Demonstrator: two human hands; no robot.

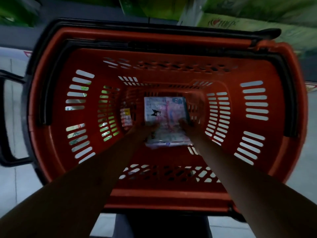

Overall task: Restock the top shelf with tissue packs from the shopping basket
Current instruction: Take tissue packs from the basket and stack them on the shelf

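Head view is looking straight down into the red shopping basket (154, 36), deep and slotted all the way round. Both forearms are reaching to the bottom, with the left hand (150, 128) and right hand (186, 124) meeting the near end of the tissue pack (164, 110). The pack is lying flat on the basket floor, slightly right of centre.

Here is the worry: that pack is looking soft and slick in its wrap. A lift from one end alone could be letting it sag and slip back down, or snagging a corner on the slotted wall.

Now the murk. The green packs (240, 23) beyond the far rim are smearing into blur, and the top shelf itself is not showing. The hands are showing dark and smeared, so I cannot tell whether fingers are clamping the pack or merely resting on it. The small label (126, 117) left of the pack is reading as nothing but a smudge.
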